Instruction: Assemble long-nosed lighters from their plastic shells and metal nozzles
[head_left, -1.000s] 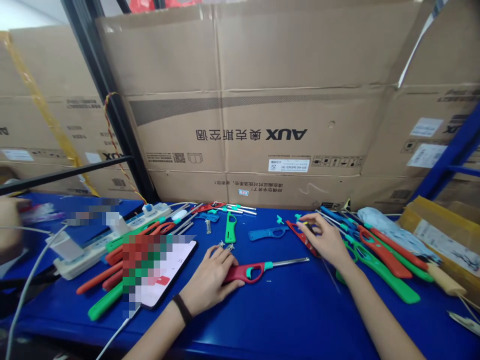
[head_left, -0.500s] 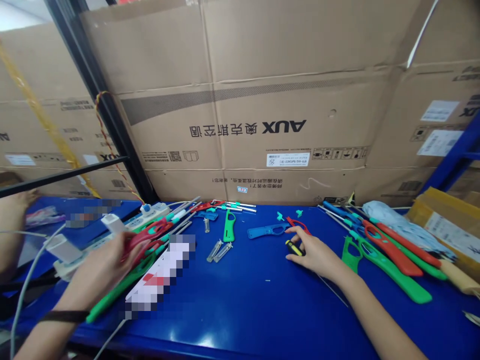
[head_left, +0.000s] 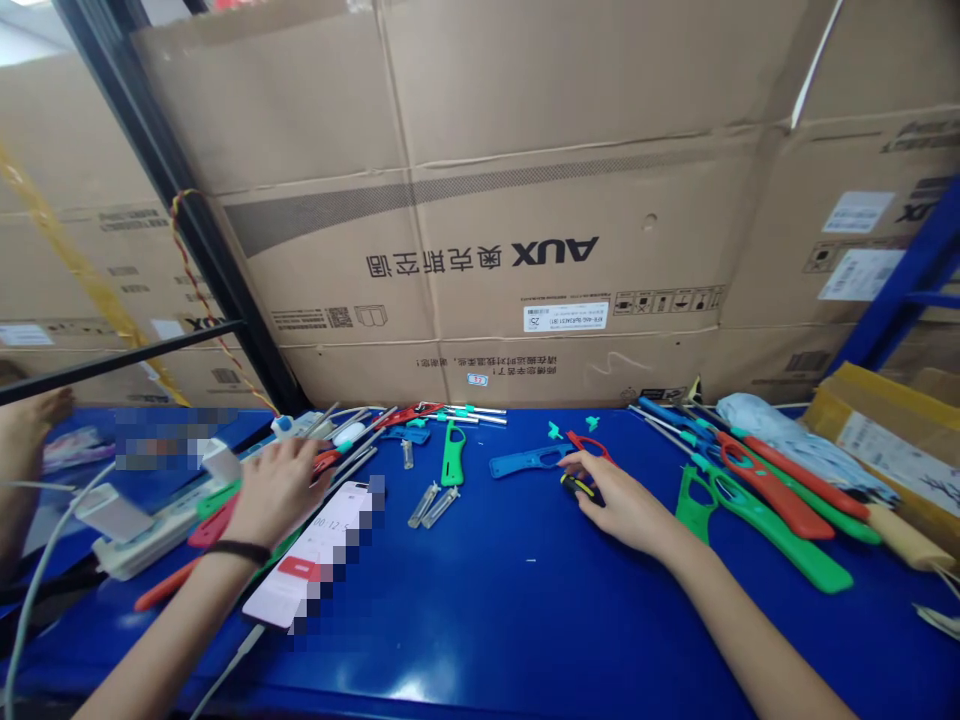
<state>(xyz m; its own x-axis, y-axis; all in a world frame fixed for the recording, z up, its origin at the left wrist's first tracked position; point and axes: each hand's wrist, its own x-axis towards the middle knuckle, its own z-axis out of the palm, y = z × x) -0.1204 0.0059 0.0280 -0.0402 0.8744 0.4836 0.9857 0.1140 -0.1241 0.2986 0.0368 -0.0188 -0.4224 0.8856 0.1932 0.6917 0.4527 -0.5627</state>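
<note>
My left hand [head_left: 279,485] is over the pile of long-necked lighters at the left, its fingers curled down on an orange-red lighter [head_left: 166,586] whose handle sticks out past the wrist. A crimson lighter [head_left: 214,527] lies beside it, and the fingers hide much of the pile. In my right hand [head_left: 619,498] is a screwdriver with a yellow and black handle [head_left: 580,489]; its shaft is hidden. Just beyond that hand are a blue lighter casing half [head_left: 525,461] and a red casing piece [head_left: 594,446]. A green casing half [head_left: 453,458] lies mid-table.
A phone [head_left: 281,585] with a charging cable lies right of my left forearm. Clear fuel tanks [head_left: 433,507] and small teal parts [head_left: 555,431] are scattered about. More lighters [head_left: 784,535] lie at right. A power strip [head_left: 146,535] and another person's arm [head_left: 22,470] are at left.
My left hand has moved right and forward over the pile; the crimson lighter it held now lies to its left. My right hand keeps the screwdriver, turned slightly. The view has shifted a little.
</note>
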